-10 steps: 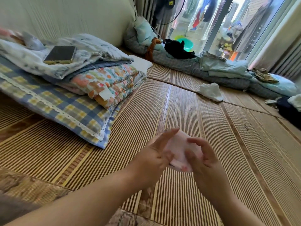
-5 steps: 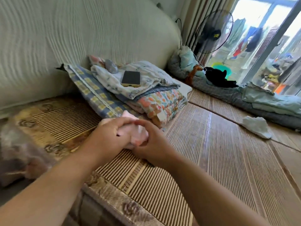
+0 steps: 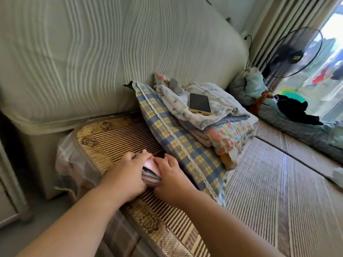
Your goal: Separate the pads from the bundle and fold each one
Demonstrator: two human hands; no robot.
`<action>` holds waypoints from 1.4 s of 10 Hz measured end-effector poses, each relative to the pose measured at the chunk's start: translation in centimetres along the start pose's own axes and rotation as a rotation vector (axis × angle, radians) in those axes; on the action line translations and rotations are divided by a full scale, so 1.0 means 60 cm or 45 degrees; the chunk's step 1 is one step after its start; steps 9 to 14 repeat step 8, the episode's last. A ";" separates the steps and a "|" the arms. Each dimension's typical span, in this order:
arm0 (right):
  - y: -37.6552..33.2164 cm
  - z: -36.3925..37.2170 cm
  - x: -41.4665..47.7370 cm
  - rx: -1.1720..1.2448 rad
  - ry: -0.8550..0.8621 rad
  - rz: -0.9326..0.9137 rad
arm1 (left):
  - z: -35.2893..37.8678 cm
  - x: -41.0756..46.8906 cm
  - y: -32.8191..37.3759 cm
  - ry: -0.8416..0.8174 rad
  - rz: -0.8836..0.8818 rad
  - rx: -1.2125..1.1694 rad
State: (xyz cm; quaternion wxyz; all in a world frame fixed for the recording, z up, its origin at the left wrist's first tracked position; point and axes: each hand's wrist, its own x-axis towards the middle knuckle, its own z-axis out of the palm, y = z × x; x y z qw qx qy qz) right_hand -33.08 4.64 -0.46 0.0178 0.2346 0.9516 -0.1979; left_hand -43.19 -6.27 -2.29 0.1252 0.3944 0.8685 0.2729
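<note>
Both hands have dropped from mid-air, where half a second ago they were pressing a small pink pad between them, down to the bamboo mat (image 3: pixel 115 140) at the corner of the bed. The view has swung left with them. The pink pad (image 3: pixel 149 164) now sits on top of a low pile of pads (image 3: pixel 150 178), whose edges show as pink and greyish layers. The pile lies on the mat just beside the near edge of the checked pillow (image 3: pixel 185 151).

For the task, this reads as one pad folded and being set down with others. Whether the pile underneath is the finished stack or the bundle still to be separated cannot be told, because the layers are small and blurred by motion.

The left hand (image 3: pixel 128 174) grips the pile from its left side. Its fingers (image 3: pixel 141 154) curl over the far top edge and its palm lies against the layers, so it is closed round the stack. The right hand (image 3: pixel 171 176) flanks the pile on the pillow side with the thumb laid across the pink pad. Its other fingers are spread and fairly straight, reaching toward the pillow edge, so it seems to be pressing and steadying, not pinching. Blur makes that contact less certain.

Farther back, a phone (image 3: pixel 199 103) lies face up on folded bedding (image 3: pixel 228 138) stacked on the pillow, well apart from the hands.

The likely next move is to square the pile, or to peel off another pad if this is the bundle. The thin, soft layers could slide or spring open when the hands let go.
</note>
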 end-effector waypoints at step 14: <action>-0.015 -0.055 -0.079 0.096 0.246 0.099 | -0.029 -0.039 0.047 0.358 0.116 -0.204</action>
